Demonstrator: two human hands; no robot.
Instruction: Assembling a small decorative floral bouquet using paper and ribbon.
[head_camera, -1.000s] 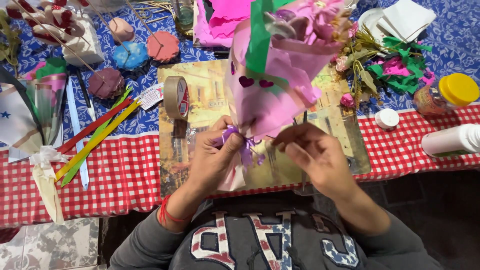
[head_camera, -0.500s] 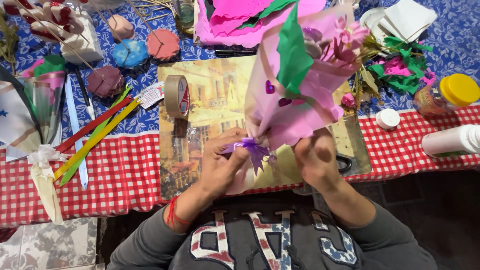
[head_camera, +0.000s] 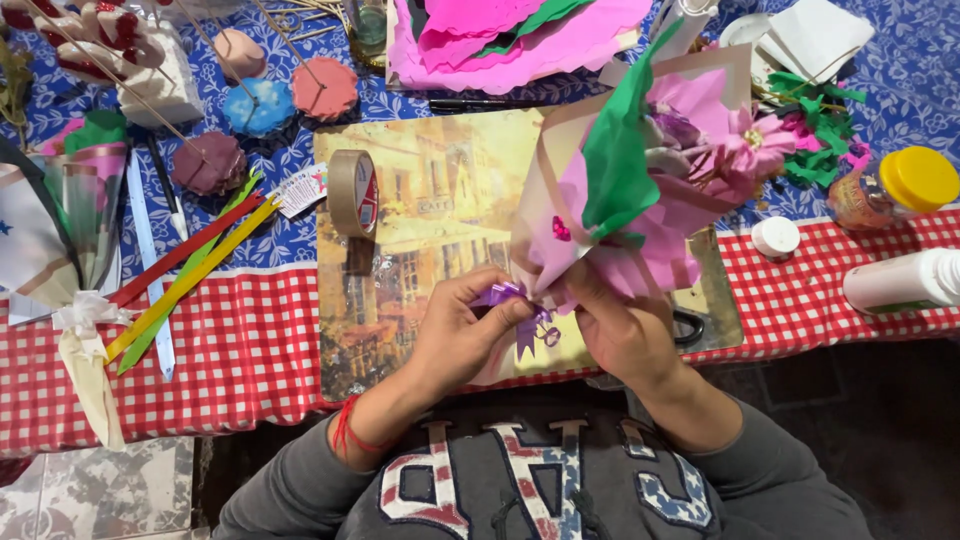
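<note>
The person's left hand (head_camera: 462, 335) pinches a small purple curled ribbon bow (head_camera: 505, 297) in a closed grip against the narrow base of a paper-flower bouquet wrapped in pink, green and tan paper (head_camera: 640, 190). The right hand (head_camera: 625, 330) wraps its fingers around that base, holding the bouquet tilted above a glossy picture placemat (head_camera: 430, 210) on the checked worktop (head_camera: 230, 340). A brown roll of tape (head_camera: 353, 192) stands on the mat's left edge.

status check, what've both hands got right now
Left hand pinching purple ribbon at bouquet base. Right hand gripping paper-wrapped bouquet, tilted right. Tape roll upright on the mat, apart.
</note>
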